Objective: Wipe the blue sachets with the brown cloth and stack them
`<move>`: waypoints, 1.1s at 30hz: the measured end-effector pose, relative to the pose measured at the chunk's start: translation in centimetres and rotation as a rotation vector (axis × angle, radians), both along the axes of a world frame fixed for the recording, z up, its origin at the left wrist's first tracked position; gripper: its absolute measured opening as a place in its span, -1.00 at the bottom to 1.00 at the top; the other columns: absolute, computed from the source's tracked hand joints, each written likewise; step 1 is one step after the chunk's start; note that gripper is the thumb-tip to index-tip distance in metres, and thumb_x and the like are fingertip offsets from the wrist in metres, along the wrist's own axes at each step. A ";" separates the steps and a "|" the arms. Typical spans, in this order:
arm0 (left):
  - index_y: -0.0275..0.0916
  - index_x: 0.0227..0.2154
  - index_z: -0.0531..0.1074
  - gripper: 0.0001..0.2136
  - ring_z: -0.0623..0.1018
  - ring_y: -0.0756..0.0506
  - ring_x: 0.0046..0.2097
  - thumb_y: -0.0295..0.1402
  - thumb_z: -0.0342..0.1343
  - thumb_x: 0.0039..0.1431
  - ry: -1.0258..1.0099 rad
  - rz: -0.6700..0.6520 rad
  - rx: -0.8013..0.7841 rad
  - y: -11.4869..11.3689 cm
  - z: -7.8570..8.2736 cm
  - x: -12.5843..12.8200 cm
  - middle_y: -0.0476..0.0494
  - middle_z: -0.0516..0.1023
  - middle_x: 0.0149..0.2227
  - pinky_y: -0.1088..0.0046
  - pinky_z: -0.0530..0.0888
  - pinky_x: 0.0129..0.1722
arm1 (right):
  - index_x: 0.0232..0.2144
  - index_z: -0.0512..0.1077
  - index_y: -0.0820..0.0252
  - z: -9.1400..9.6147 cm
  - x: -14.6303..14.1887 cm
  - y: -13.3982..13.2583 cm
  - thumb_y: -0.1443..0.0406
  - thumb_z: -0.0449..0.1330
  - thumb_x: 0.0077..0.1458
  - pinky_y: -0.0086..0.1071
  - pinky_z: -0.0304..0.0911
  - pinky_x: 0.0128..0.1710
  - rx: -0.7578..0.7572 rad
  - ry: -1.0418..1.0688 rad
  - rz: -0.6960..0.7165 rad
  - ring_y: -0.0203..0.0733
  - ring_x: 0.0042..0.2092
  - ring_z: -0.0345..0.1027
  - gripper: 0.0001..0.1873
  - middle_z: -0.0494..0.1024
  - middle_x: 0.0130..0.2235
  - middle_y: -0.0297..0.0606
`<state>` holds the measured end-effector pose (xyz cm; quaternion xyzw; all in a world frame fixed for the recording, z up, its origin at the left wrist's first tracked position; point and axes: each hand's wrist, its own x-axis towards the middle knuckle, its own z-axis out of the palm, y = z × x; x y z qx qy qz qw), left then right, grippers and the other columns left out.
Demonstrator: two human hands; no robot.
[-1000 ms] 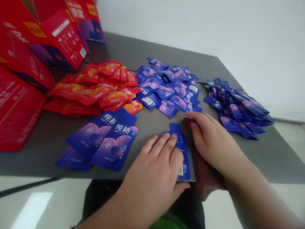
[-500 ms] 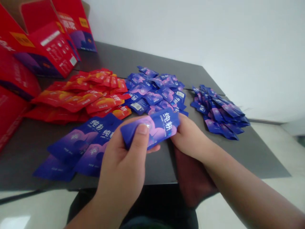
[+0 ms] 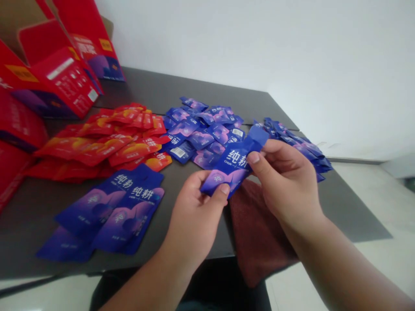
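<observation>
Both hands grip one blue sachet (image 3: pixel 235 162) with a pink-purple print and white characters, tilted above the table. My left hand (image 3: pixel 197 211) pinches its lower end between thumb and fingers. Near the upper end, my right hand (image 3: pixel 287 181) closes on it, thumb on the front. Below my right hand lies a brown cloth (image 3: pixel 256 237) that hangs over the table's front edge. To the left of my left hand, several flat blue sachets (image 3: pixel 106 211) overlap on the table. Behind the held sachet is a heap of blue sachets (image 3: pixel 201 129).
Red-orange sachets (image 3: pixel 106 138) are piled at the left. Another blue sachet pile (image 3: pixel 298 142) sits at the right, partly behind my right hand. Red cartons (image 3: pixel 61 73), one with its flap up, stand at the back left of the grey table (image 3: pixel 181 86). A white wall rises behind.
The held sachet has turned more upright, its printed front now facing me. My right hand has come up from the cloth side to its top end. The view has shifted slightly.
</observation>
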<state>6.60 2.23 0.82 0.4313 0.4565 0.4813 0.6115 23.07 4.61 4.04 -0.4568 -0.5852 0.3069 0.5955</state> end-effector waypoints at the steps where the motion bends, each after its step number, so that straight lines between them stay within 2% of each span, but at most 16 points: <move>1: -0.17 0.01 0.49 -0.77 0.71 -0.12 -0.11 -0.27 0.28 0.38 0.015 -0.016 0.001 -0.1 0.2 0.0 -0.10 0.71 -0.09 0.32 0.67 -0.10 | -0.13 0.57 0.03 0.2 0.1 -0.2 0.25 0.39 0.33 -0.29 0.55 -0.22 0.028 -0.019 -0.049 -0.20 -0.28 0.54 -0.90 0.60 -0.28 -0.37; 5: -0.17 0.04 0.47 -0.79 0.70 -0.15 -0.05 -0.26 0.23 0.44 0.029 -0.090 -0.003 -0.4 0.4 0.1 -0.12 0.69 -0.05 0.24 0.69 -0.06 | -0.19 0.56 0.06 0.5 0.4 -0.9 0.25 0.46 0.26 -0.40 0.49 -0.36 0.039 -0.046 -0.163 -0.27 -0.36 0.49 -0.85 0.57 -0.35 -0.39; 10: -0.15 0.04 0.48 -0.78 0.69 -0.16 -0.05 -0.20 0.22 0.46 0.045 -0.081 0.008 -0.7 -0.4 0.2 -0.11 0.68 -0.03 0.24 0.69 -0.08 | -0.30 0.52 0.04 0.2 0.6 -1.2 0.20 0.54 0.16 -0.42 0.49 -0.39 0.021 0.003 -0.238 -0.27 -0.38 0.51 -0.75 0.59 -0.36 -0.38; 17: -0.11 0.04 0.49 -0.81 0.69 -0.18 -0.06 -0.21 0.18 0.48 0.111 -0.093 0.066 -0.7 -0.8 0.2 -0.07 0.67 -0.09 0.20 0.66 -0.08 | -0.25 0.56 0.04 -0.1 0.6 -1.4 0.21 0.53 0.17 -0.41 0.52 -0.36 0.031 0.007 -0.248 -0.25 -0.36 0.55 -0.78 0.64 -0.35 -0.36; 28: -0.06 0.05 0.49 -0.84 0.69 -0.11 -0.06 -0.30 0.14 0.49 0.131 -0.146 0.134 -0.9 -0.8 0.4 -0.03 0.67 -0.02 0.25 0.62 0.01 | -0.18 0.61 0.01 -0.5 0.4 -1.8 0.28 0.48 0.22 -0.43 0.51 -0.33 0.062 -0.047 -0.231 -0.27 -0.32 0.57 -0.84 0.65 -0.31 -0.36; 31: -0.07 0.08 0.49 -0.81 0.68 -0.12 0.01 -0.29 0.15 0.48 0.136 -0.186 0.173 -1.3 -0.7 0.6 -0.08 0.66 0.04 0.26 0.62 0.06 | -0.15 0.62 -0.01 0.0 1.7 -1.8 0.25 0.46 0.25 -0.36 0.52 -0.29 0.082 -0.025 -0.306 -0.23 -0.28 0.58 -0.86 0.66 -0.27 -0.33; 33: -0.07 0.13 0.48 -0.75 0.67 -0.14 0.04 -0.27 0.17 0.46 0.213 -0.203 0.221 -1.6 -0.6 0.6 -0.11 0.65 0.07 0.24 0.62 0.05 | -0.13 0.63 0.02 0.9 3.9 -1.2 0.21 0.45 0.26 -0.34 0.50 -0.29 0.143 -0.035 -0.416 -0.21 -0.26 0.57 -0.85 0.68 -0.23 -0.28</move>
